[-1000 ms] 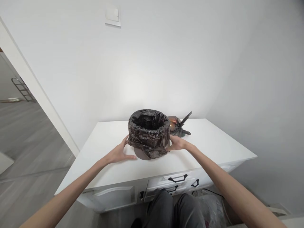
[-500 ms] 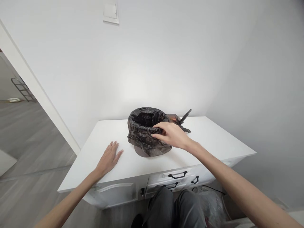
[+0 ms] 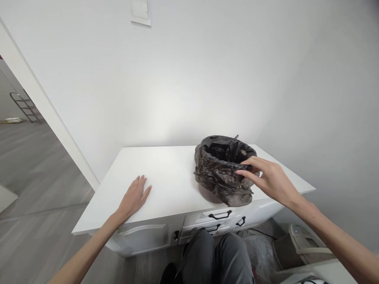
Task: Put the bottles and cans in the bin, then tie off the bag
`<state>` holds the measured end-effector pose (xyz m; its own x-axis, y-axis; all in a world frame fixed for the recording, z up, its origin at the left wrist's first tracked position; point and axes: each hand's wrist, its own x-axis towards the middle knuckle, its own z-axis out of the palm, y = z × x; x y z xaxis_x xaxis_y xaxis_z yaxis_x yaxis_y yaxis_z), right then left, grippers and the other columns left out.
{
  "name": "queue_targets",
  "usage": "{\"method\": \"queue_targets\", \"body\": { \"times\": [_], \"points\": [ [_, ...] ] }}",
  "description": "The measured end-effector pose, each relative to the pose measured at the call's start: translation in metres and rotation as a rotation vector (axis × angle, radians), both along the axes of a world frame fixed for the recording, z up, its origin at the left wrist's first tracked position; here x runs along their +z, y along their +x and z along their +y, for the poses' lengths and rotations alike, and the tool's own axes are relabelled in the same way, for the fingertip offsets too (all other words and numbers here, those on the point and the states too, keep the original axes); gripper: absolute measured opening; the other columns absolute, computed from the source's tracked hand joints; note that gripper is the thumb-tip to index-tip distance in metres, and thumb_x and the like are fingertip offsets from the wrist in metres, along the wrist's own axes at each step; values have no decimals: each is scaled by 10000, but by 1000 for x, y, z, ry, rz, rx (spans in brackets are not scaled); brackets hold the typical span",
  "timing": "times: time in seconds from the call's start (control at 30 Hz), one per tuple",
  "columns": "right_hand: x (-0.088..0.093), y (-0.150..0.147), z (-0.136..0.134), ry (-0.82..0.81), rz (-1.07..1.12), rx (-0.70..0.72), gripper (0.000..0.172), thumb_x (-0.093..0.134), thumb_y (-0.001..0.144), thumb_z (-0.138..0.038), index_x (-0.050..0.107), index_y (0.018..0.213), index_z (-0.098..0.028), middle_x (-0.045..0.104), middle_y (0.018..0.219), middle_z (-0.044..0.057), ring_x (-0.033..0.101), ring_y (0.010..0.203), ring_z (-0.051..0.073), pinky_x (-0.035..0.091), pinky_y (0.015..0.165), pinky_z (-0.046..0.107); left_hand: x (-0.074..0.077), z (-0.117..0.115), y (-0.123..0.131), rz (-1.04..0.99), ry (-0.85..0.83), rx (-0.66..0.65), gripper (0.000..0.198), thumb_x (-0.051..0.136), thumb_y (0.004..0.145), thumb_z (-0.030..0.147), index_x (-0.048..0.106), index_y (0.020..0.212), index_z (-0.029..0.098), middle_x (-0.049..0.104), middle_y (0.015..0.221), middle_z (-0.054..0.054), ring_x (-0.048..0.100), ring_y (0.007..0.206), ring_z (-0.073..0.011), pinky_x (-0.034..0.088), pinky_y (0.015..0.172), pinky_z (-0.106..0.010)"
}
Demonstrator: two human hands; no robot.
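A small bin lined with a black plastic bag [image 3: 222, 169] stands near the right end of the white cabinet top [image 3: 171, 173], close to the front edge. My right hand [image 3: 271, 179] grips the bin's near right rim, fingers over the liner's edge and thumb below. My left hand [image 3: 134, 195] lies flat on the cabinet top with fingers spread, well left of the bin and holding nothing. Only a dark tip [image 3: 236, 137] of the tied bag shows behind the bin.
The cabinet has drawers with black handles [image 3: 219, 215] below its front edge. My legs in grey trousers [image 3: 213, 256] are in front of it. A clear plastic bag [image 3: 260, 252] and a pale box-like object [image 3: 304, 242] sit on the floor at right. A doorway opens at left.
My right hand took the bin's rim and moved the bin from the middle of the cabinet top to the right end. My left hand let go and rests flat on the top.
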<state>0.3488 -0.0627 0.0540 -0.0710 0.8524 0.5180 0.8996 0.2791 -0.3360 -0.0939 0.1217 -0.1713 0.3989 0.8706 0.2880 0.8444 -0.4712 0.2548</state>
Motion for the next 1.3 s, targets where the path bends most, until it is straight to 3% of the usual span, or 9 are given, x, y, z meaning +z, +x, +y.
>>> {"method": "queue_targets", "body": {
  "times": [0.3, 0.53, 0.67, 0.77, 0.83, 0.97, 1.1, 1.2, 1.3],
  "points": [
    [-45, 91, -14, 49, -9, -315, 591, 552, 925, -811, 728, 965, -248, 790, 910, 92, 733, 726, 285, 523, 680, 393, -1, -28, -2, 61, 3, 32, 729, 316, 1047, 589, 463, 1575, 109, 425, 1682, -180, 318, 1609, -349, 272, 1318, -563],
    [-62, 117, 5, 42, 3, -388, 576, 552, 953, -757, 736, 1027, -216, 781, 919, 100, 731, 747, 275, 524, 693, 388, 2, -42, 18, 62, 54, 67, 693, 316, 1036, 555, 507, 1575, 164, 445, 1676, -135, 323, 1599, -396, 266, 1299, -636],
    [-67, 95, 1, 148, -132, -472, 498, 517, 1011, -627, 704, 1212, -212, 723, 1185, 156, 708, 779, 262, 540, 672, 397, 1, -49, 30, 74, 55, 47, 690, 312, 1049, 553, 502, 1590, 170, 424, 1688, -125, 299, 1606, -408, 257, 1299, -645],
    [-83, 67, -7, 254, -199, -561, 562, 556, 999, -554, 564, 1459, -232, 599, 1397, 205, 709, 973, 325, 544, 613, 391, -1, -51, 32, 73, 56, 52, 689, 312, 1056, 550, 494, 1595, 162, 409, 1697, -123, 291, 1609, -406, 248, 1307, -631],
    [-105, 47, -9, 272, -196, -520, 569, 570, 992, -504, 528, 1498, -247, 558, 1418, 216, 682, 1091, 366, 572, 632, 406, -2, -50, 32, 73, 65, 49, 676, 325, 1058, 550, 494, 1597, 179, 411, 1699, -113, 292, 1611, -398, 251, 1310, -621],
    [-172, 7, 6, 117, -162, -195, 387, 540, 1020, -401, 624, 1383, -293, 582, 1370, 175, 683, 1113, 337, 620, 854, 462, -4, -50, 31, 123, 81, 61, 677, 318, 1069, 536, 487, 1603, 155, 395, 1705, -108, 284, 1615, -390, 259, 1313, -610],
    [-238, -27, 41, -43, -138, 0, 396, 464, 1069, -409, 608, 1384, -218, 577, 1452, 185, 585, 1344, 339, 525, 1086, 517, -3, -51, 32, 171, 87, 73, 682, 292, 1083, 534, 471, 1614, 144, 378, 1713, -93, 292, 1616, -367, 285, 1312, -590],
    [-264, -38, 72, -170, -133, -37, 555, 365, 1104, -481, 523, 1505, -131, 439, 1643, 219, 338, 1580, 332, 353, 1245, 547, -1, -52, 32, 183, 93, 71, 675, 298, 1086, 533, 475, 1612, 149, 390, 1706, -87, 304, 1612, -357, 302, 1309, -583],
    [-267, -40, 98, -298, -129, -32, 666, 238, 1124, -515, 408, 1629, -115, 345, 1726, 178, 231, 1639, 264, 208, 1321, 501, 0, -52, 32, 193, 92, 63, 667, 304, 1088, 520, 487, 1604, 139, 387, 1705, -92, 303, 1610, -367, 311, 1302, -596]
  ]
}}
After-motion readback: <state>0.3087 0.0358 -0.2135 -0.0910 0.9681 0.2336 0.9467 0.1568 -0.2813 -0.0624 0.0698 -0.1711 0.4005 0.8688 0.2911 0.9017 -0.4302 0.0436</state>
